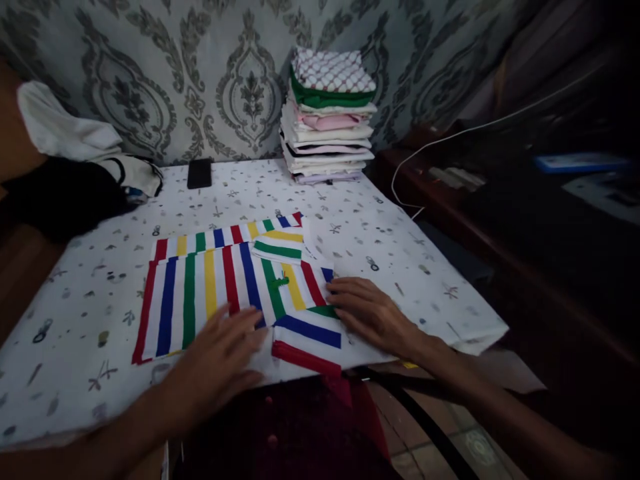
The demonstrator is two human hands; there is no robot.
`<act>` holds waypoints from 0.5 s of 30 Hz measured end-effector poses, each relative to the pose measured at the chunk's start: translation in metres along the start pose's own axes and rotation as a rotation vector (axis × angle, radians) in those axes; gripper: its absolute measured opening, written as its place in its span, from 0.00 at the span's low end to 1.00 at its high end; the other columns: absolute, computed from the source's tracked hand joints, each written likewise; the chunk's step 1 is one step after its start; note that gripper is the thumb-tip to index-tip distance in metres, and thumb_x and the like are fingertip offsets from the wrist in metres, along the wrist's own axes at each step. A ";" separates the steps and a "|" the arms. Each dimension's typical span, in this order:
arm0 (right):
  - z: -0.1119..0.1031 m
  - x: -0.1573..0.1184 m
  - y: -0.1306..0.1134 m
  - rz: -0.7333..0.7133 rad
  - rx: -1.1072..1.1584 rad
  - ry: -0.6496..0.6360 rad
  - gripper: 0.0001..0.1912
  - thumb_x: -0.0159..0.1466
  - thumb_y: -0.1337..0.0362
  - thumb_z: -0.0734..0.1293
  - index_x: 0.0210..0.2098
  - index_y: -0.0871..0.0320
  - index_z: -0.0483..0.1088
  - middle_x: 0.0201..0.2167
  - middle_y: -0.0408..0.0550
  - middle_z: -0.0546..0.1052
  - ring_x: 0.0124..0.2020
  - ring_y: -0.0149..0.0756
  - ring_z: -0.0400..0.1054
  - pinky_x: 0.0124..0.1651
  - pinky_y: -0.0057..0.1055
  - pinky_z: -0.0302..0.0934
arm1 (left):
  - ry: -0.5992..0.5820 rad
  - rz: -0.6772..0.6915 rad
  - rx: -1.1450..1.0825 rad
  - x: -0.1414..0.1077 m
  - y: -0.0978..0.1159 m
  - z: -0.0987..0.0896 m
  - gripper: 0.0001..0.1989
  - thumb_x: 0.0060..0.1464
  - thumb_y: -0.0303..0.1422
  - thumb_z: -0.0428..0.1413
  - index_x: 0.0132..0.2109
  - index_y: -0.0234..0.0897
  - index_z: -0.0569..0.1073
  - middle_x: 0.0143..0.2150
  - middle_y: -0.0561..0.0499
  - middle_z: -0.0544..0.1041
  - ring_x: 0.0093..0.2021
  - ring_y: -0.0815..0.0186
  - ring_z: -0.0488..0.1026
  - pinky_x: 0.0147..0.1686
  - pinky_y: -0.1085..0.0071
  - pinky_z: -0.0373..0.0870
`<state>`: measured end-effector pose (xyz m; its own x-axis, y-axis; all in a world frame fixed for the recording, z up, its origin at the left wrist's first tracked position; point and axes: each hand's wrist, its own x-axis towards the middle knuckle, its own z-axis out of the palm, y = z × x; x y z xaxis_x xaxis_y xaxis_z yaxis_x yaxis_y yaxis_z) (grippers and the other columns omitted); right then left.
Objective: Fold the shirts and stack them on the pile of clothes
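Observation:
A striped T-shirt (pixel 225 280) in red, white, blue, green and yellow lies flat, with its side and sleeves partly folded. One short sleeve (pixel 307 337) points toward me at the near edge, and a small green crocodile-shaped patch (pixel 281 281) sits on the chest. My left hand (pixel 215 363) is open over the shirt's near edge, fingers spread; whether they press on the cloth I cannot tell. At the shirt's right end, my right hand (pixel 373 313) rests with fingers stretched out, the tips at the shoulder and neck edge.
On the patterned white tabletop (pixel 410 280), a tall stack of folded clothes (pixel 327 127) stands near the wall. A dark phone (pixel 199 174) lies to its left. Loose black and white clothes (pixel 65 180) are heaped at far left. A white cable (pixel 475 137) runs along the right.

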<state>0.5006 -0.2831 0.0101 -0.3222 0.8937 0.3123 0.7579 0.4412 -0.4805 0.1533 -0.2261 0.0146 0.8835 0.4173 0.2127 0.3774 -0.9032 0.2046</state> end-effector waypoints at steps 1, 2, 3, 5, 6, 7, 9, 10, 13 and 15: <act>0.000 0.000 -0.002 -0.013 0.010 -0.002 0.15 0.69 0.62 0.61 0.51 0.52 0.76 0.53 0.52 0.78 0.58 0.45 0.69 0.59 0.51 0.67 | -0.010 0.078 -0.003 0.010 0.015 0.007 0.21 0.67 0.39 0.48 0.64 0.42 0.64 0.64 0.43 0.71 0.64 0.56 0.67 0.64 0.48 0.63; 0.000 0.001 -0.004 -0.023 0.018 -0.003 0.15 0.69 0.61 0.62 0.51 0.52 0.76 0.53 0.51 0.78 0.58 0.45 0.69 0.59 0.51 0.67 | -0.018 0.140 0.010 0.020 0.027 0.013 0.19 0.67 0.36 0.49 0.63 0.39 0.65 0.62 0.42 0.73 0.63 0.56 0.68 0.63 0.49 0.64; 0.000 0.002 -0.006 -0.031 0.025 -0.005 0.15 0.69 0.61 0.62 0.52 0.52 0.76 0.52 0.51 0.78 0.58 0.44 0.70 0.60 0.50 0.66 | -0.020 0.186 0.035 0.029 0.036 0.018 0.18 0.67 0.33 0.49 0.61 0.36 0.66 0.61 0.41 0.74 0.61 0.55 0.69 0.61 0.49 0.66; -0.001 0.000 -0.007 -0.044 0.038 -0.017 0.16 0.69 0.59 0.64 0.54 0.51 0.75 0.53 0.51 0.78 0.58 0.44 0.70 0.62 0.50 0.65 | -0.016 0.252 0.092 0.044 0.045 0.022 0.18 0.65 0.30 0.50 0.59 0.31 0.68 0.57 0.39 0.76 0.58 0.53 0.71 0.57 0.49 0.69; -0.002 -0.002 -0.007 -0.047 0.041 -0.029 0.17 0.68 0.57 0.65 0.55 0.50 0.74 0.54 0.51 0.78 0.59 0.44 0.69 0.63 0.51 0.63 | -0.014 0.275 0.118 0.050 0.047 0.022 0.18 0.63 0.30 0.50 0.58 0.30 0.68 0.55 0.38 0.77 0.55 0.51 0.72 0.54 0.49 0.71; -0.003 -0.006 -0.006 -0.048 0.043 -0.043 0.18 0.67 0.54 0.66 0.55 0.50 0.74 0.55 0.51 0.77 0.60 0.44 0.68 0.64 0.52 0.62 | -0.012 0.290 0.142 0.054 0.047 0.022 0.17 0.62 0.30 0.51 0.57 0.29 0.69 0.53 0.37 0.78 0.52 0.51 0.73 0.50 0.50 0.72; -0.004 -0.014 -0.005 -0.052 0.041 -0.080 0.25 0.64 0.49 0.69 0.58 0.49 0.72 0.59 0.52 0.74 0.63 0.46 0.66 0.67 0.55 0.57 | -0.010 0.300 0.177 0.059 0.046 0.021 0.14 0.61 0.28 0.52 0.52 0.30 0.71 0.49 0.38 0.79 0.46 0.53 0.74 0.45 0.53 0.73; -0.004 -0.019 -0.004 -0.054 0.042 -0.100 0.29 0.62 0.46 0.70 0.59 0.49 0.71 0.61 0.52 0.73 0.64 0.47 0.64 0.68 0.56 0.55 | -0.011 0.297 0.184 0.060 0.045 0.021 0.11 0.60 0.26 0.52 0.50 0.32 0.72 0.47 0.39 0.79 0.44 0.54 0.74 0.44 0.55 0.73; -0.003 -0.026 -0.005 -0.065 0.052 -0.150 0.40 0.56 0.41 0.72 0.64 0.46 0.65 0.65 0.52 0.67 0.68 0.48 0.58 0.70 0.56 0.51 | 0.001 0.217 0.096 0.064 0.043 0.020 0.07 0.61 0.25 0.51 0.44 0.36 0.72 0.42 0.43 0.79 0.41 0.57 0.74 0.41 0.59 0.72; -0.001 -0.024 -0.008 -0.079 0.056 -0.146 0.39 0.59 0.45 0.72 0.67 0.44 0.61 0.66 0.51 0.66 0.69 0.47 0.57 0.71 0.54 0.49 | 0.026 0.076 -0.088 0.069 0.040 0.016 0.07 0.63 0.25 0.49 0.42 0.37 0.71 0.39 0.45 0.78 0.39 0.59 0.74 0.40 0.61 0.72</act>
<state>0.5028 -0.3084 0.0068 -0.4617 0.8565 0.2309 0.6952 0.5110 -0.5055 0.2335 -0.2349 0.0226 0.9008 0.3513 0.2552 0.2826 -0.9206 0.2696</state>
